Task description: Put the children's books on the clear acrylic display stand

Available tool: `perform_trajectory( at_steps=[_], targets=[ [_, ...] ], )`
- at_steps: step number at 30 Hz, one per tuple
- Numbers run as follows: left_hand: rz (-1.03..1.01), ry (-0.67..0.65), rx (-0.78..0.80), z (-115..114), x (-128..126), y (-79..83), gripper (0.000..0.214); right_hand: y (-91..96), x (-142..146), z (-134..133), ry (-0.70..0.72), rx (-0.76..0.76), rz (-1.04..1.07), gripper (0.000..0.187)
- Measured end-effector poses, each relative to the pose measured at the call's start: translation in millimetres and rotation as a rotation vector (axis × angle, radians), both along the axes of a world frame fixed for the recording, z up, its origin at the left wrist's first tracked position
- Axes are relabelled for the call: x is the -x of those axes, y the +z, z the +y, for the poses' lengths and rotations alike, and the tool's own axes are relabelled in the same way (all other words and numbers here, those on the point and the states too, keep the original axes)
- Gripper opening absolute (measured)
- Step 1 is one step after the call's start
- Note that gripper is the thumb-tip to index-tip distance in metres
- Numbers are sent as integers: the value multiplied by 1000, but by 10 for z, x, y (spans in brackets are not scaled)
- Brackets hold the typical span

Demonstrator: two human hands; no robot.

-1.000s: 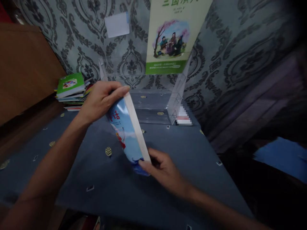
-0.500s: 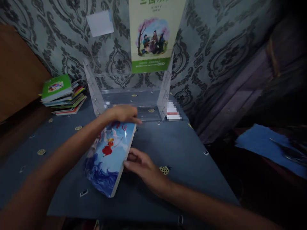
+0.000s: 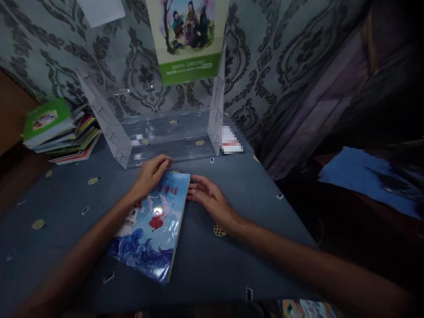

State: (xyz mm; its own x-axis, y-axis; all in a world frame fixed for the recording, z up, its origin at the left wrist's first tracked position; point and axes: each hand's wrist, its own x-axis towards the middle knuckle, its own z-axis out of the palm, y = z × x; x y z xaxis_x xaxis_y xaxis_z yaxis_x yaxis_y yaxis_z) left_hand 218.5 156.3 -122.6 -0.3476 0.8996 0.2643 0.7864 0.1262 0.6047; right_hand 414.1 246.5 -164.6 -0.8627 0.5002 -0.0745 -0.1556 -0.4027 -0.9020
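A paperback book (image 3: 159, 234) with a glossy blue cover, red title characters, white birds, a figure in red and dark blue waves lies on the table, slightly slanted. Its upper left corner is hidden by my left hand (image 3: 153, 174), whose fingers are curled closed over that edge. Along the book's upper right edge is my right hand (image 3: 212, 201), fingers stretched out and a little apart, the tips touching the edge. Beyond both hands stands a clear acrylic rack (image 3: 107, 126), with a cream and green book (image 3: 192, 68) upright at its back.
A stack of books (image 3: 62, 130) sits at the table's left, near a brown wooden panel (image 3: 11, 119). Right of the rack lies a partly blurred white item (image 3: 231, 143). A blue cloth (image 3: 361, 181) is off the table's right side. Another colourful cover (image 3: 306, 308) shows below the front edge.
The view has shifted, so the rack and stack appear further left. My right hand has slid up the book's edge and its fingers have straightened. The book's cover now faces up more fully.
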Motion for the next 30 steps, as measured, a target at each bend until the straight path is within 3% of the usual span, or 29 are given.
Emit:
perform_trajectory(
  at_steps=[4, 7, 11, 17, 24, 30],
  targets=[
    [264, 109, 67, -474, -57, -123, 40, -69, 30, 79, -53, -31, -6, 36],
    [377, 96, 93, -623, -147, -238, 44, -77, 67, 142, -83, -45, -25, 33],
    [476, 51, 160, -587, -184, -283, 48, -66, 97, 198, -90, -97, -24, 29],
    [569, 19, 253, -511, -190, -161, 46, -70, 89, 232, -72, -131, -3, 29],
    [545, -144, 216, -299, -405, -150, 44, -102, 64, 273, -93, -180, -36, 26],
    [607, -154, 195, -206, -466, -224, 50, -99, 58, 288, -93, -222, -40, 27]
  ],
)
